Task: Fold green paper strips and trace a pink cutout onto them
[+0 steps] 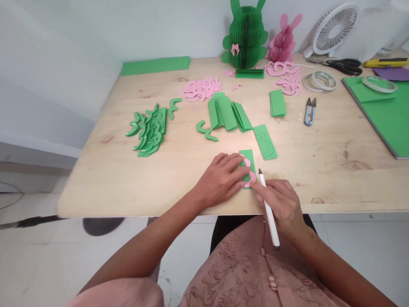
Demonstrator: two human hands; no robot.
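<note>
Near the table's front edge lies a small green paper piece (pixel 252 158) with a pink curved paper cutout (pixel 252 176) on top. My left hand (pixel 220 181) rests flat on both, its fingers stretched over the cutout and covering part of it. My right hand (pixel 283 202) grips a white pen (pixel 270 215) with a dark tip pointing up and away from me. Its fingertips touch the lower right corner of the cutout. Just beyond lies a green paper (pixel 265 143) with curved outlines drawn on it.
Folded green papers (pixel 227 113) lie mid-table, with a pile of green cutouts (pixel 151 132) to the left and pink cutouts (pixel 203 88) behind. Thread snips (pixel 309 111), tape rolls (pixel 322 81), scissors (pixel 345 65) and a fan (pixel 335 30) are at right. A green honeycomb figure (pixel 246 38) stands at the back.
</note>
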